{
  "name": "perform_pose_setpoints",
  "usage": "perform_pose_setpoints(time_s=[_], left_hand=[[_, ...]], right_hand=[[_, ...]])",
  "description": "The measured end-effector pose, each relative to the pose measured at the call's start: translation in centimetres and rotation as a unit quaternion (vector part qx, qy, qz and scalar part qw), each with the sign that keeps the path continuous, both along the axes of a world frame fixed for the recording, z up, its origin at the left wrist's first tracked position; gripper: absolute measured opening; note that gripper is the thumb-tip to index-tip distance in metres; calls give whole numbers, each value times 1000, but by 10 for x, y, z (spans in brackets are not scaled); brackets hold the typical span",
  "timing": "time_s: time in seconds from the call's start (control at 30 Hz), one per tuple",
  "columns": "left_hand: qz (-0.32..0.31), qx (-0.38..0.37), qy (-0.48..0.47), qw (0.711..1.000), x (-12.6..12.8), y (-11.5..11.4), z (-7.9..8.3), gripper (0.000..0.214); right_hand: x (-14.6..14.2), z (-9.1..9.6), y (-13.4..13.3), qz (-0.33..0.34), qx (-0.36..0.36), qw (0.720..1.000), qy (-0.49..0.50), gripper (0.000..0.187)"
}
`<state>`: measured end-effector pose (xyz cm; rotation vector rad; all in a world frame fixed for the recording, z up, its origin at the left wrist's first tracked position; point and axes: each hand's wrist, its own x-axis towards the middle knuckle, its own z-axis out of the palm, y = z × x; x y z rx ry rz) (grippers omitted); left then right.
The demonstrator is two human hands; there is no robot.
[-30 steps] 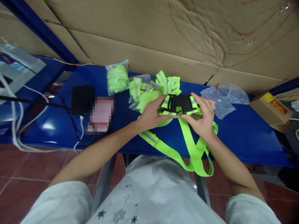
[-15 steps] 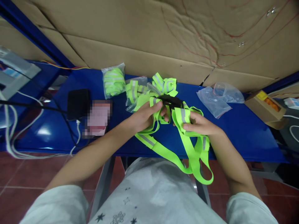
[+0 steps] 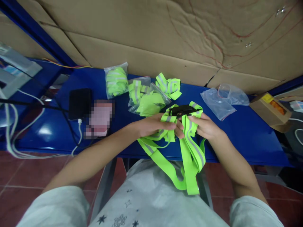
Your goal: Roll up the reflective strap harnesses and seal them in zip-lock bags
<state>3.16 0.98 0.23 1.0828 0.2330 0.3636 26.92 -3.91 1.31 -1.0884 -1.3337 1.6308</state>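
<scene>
Both hands hold a neon-yellow reflective strap (image 3: 170, 168) with grey stripes, its loops hanging over the table's front edge. My left hand (image 3: 156, 124) is closed on a folded part, thumb on top. On the other side, my right hand (image 3: 205, 126) grips more folds of the same strap. Between the hands runs a black piece (image 3: 182, 110), perhaps a buckle, whose details are blurred. Just beyond my left hand lies a clear bag of neon-yellow material (image 3: 151, 104). Some fingers of both hands are hidden behind the strap.
Along the back of the blue table (image 3: 248, 138) are a bagged strap roll (image 3: 116, 81), another bagged strap (image 3: 136, 91) and a loose strap bundle (image 3: 168, 85). Clear plastic bags (image 3: 220, 101) and a cardboard box (image 3: 270, 112) lie right. Left are a black box (image 3: 80, 104) and cables (image 3: 14, 138).
Both hands have brought the strap's black part slightly right and nearer to me. My right hand's folds have loosened into a longer hanging loop. The bagged material beyond my left hand is more exposed.
</scene>
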Motion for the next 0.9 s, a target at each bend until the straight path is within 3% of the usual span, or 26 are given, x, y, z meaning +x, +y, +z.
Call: perform_pose_setpoints(time_s=[0.1, 0.23, 0.37, 0.57, 0.7, 0.9], left_hand=[[50, 47, 11, 998, 3, -3, 3, 32], [182, 56, 3, 982, 4, -2, 0, 38], [228, -14, 20, 973, 2, -1, -11, 42], [191, -26, -5, 981, 6, 0, -13, 41], [212, 37, 24, 976, 8, -1, -8, 44], [343, 238, 100, 903, 13, -8, -8, 41]], right_hand=[[3, 4, 1, 31, -76, 995, 50, 41], [2, 13, 2, 70, 19, 997, -21, 41], [-7, 14, 2, 131, 63, 989, -21, 40], [-11, 1, 0, -49, 27, 998, 20, 44], [-12, -4, 0, -56, 36, 998, -6, 39], [-20, -28, 1, -108, 39, 993, -34, 46]])
